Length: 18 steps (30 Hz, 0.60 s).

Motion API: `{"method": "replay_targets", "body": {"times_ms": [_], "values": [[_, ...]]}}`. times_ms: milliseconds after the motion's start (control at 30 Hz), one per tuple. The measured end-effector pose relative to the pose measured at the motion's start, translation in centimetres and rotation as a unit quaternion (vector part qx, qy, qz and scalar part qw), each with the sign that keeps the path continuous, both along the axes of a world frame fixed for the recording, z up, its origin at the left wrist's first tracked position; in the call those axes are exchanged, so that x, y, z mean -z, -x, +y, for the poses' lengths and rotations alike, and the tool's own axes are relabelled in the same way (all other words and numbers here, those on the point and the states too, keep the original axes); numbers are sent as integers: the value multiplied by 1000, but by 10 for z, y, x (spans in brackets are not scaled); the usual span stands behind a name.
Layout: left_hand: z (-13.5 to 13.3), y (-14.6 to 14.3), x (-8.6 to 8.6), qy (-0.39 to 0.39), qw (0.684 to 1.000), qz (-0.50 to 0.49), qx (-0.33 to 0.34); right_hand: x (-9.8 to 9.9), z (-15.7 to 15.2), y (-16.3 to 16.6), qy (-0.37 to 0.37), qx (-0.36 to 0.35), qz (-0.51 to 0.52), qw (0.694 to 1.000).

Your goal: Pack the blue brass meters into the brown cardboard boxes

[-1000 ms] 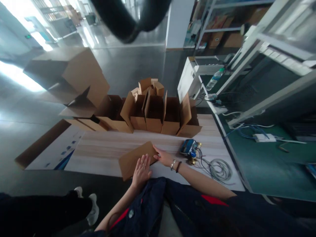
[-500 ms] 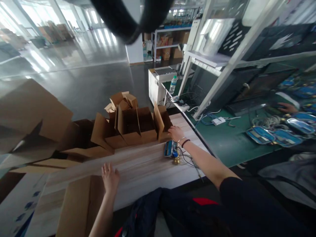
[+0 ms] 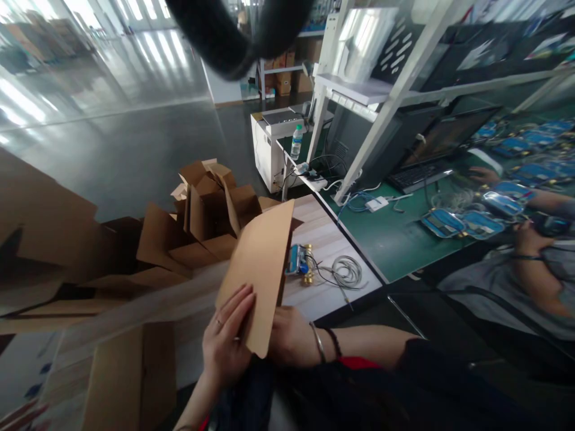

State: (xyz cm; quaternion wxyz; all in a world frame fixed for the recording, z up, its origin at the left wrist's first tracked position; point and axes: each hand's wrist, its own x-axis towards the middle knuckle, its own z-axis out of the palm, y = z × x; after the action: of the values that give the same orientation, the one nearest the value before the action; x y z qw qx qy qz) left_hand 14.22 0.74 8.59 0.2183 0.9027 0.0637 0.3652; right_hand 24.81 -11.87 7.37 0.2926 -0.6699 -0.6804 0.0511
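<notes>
A small brown cardboard box (image 3: 260,263) is lifted close to me, its flat side facing the camera. My left hand (image 3: 224,344) is closed on its lower left side, fingers lying on the face. My right hand (image 3: 290,338) grips its lower right side from behind; a bracelet and dark band circle that wrist. Behind the box, on the pale wooden table (image 3: 323,239), lies a blue water meter with brass fittings (image 3: 299,263) and a coiled grey cable (image 3: 345,272). A flattened cardboard sheet (image 3: 130,374) lies at the table's near left.
Several open cardboard boxes (image 3: 202,209) crowd the far side of the table, larger ones to the left. To the right is a green bench (image 3: 404,239) with blue meters (image 3: 467,221), cables and a keyboard, where another person's arms (image 3: 534,257) rest. A white cabinet with a bottle (image 3: 296,140) stands beyond.
My right hand left the row of boxes and came back with one. My left hand rose off the flat cardboard and joined it on the box. The view swung rightwards.
</notes>
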Motion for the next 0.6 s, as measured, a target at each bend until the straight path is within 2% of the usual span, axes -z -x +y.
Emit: {"method": "replay_targets", "body": {"times_ms": [100,133,167,200,233,267,333,367,400,467,533,600], "values": [[9,16,1,42,995,4,-90,-1,7,-1,-15,-152,114,982],[15,23,4,68,989,16,-134,3,6,-9,-28,-188,169,967],[23,30,8,99,979,35,-177,10,3,-21,-44,-186,226,955],[33,36,13,135,965,56,-216,20,-1,-36,-60,-134,275,950],[43,42,18,172,950,74,-250,34,-7,-53,-72,-28,311,947],[55,47,25,208,934,88,-276,51,-14,-71,-76,122,322,936],[77,53,40,273,907,113,-302,89,-27,-109,-47,389,287,874],[86,54,47,301,895,124,-305,107,-32,-126,6,453,276,848],[94,55,53,325,885,132,-306,123,-37,-140,71,481,279,828],[102,55,60,345,873,124,-321,147,-42,-161,164,481,304,806],[99,55,57,310,870,77,-376,157,-44,-169,192,465,329,799],[84,55,47,215,867,-3,-450,157,-43,-168,181,459,344,799]]}}
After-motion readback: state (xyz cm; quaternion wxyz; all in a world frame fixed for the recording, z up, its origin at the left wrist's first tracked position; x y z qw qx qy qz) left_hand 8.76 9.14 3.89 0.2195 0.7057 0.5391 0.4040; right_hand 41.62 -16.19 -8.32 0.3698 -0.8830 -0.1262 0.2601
